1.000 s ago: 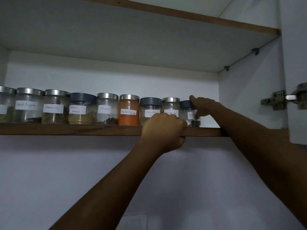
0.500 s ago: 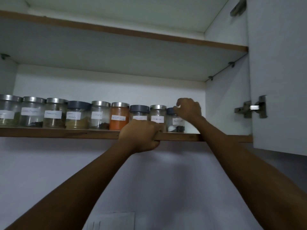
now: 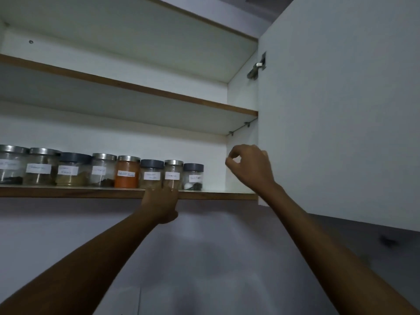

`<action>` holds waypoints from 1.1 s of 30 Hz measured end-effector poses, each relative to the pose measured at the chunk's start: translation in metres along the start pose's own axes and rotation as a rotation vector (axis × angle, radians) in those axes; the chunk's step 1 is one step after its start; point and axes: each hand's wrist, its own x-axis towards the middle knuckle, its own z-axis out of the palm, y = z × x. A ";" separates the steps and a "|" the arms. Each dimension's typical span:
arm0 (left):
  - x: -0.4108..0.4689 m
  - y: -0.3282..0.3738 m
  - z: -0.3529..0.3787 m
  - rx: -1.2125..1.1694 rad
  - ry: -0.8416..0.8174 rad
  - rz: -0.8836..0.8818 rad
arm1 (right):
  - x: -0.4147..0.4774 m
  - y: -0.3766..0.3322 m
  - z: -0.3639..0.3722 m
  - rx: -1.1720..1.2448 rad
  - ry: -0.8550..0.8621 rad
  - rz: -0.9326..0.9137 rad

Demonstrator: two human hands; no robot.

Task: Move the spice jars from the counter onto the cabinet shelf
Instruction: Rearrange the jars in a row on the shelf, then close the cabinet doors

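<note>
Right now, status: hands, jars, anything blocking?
Left hand grips shelf front edge. Right hand empty, fingers curled, clear of end jar. Spice jars upright in row on shelf. Open cabinet door beside right hand, nothing blocking.

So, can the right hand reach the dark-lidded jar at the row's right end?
Probably yes: the right hand hovers empty beside that jar, only bare shelf between them; the left hand grips the shelf edge further left.

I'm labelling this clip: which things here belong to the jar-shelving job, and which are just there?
Job: spice jars in a row; lower shelf under them; left hand gripping its edge; right hand, empty.
Just there: upper shelf, cabinet door, hinge.
</note>
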 end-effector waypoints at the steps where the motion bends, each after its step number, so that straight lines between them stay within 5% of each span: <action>1: -0.012 -0.001 -0.007 -0.019 0.012 0.029 | -0.001 -0.001 -0.019 -0.020 0.015 0.000; 13: -0.118 0.036 -0.121 -0.357 0.215 0.270 | -0.032 -0.008 -0.192 -0.345 0.303 0.054; 24: -0.137 0.137 -0.203 -0.439 0.208 0.459 | -0.055 0.050 -0.277 -0.483 0.407 0.255; 27: -0.136 0.167 -0.218 -0.476 0.206 0.483 | -0.062 0.073 -0.285 -0.384 0.403 0.347; 33: -0.130 0.249 -0.242 -0.606 0.354 0.422 | -0.071 0.106 -0.295 0.250 0.267 0.462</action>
